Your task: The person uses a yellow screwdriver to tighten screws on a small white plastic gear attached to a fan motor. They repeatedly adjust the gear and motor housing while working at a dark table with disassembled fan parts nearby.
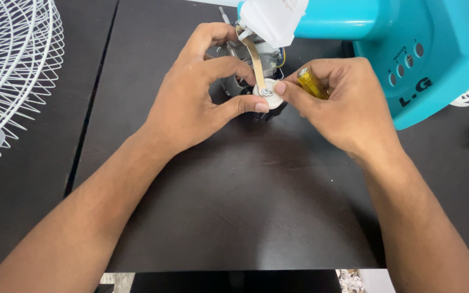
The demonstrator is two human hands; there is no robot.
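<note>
Near the table's (234, 217) far edge, the left hand (191, 103) pinches the fan motor's white gear (267, 93) to steady it; the right hand (343, 103) grips a yellow-handled screwdriver (311, 83), fingertip bracing that gear beside the turquoise fan housing (408, 59).

A small white round gear (267, 93) sat on the bare fan motor (256, 59), joined to a tan flat link arm (254, 57). A yellow see-through screwdriver handle (311, 83) lay tilted just beside the gear, near the table's far edge.
</note>
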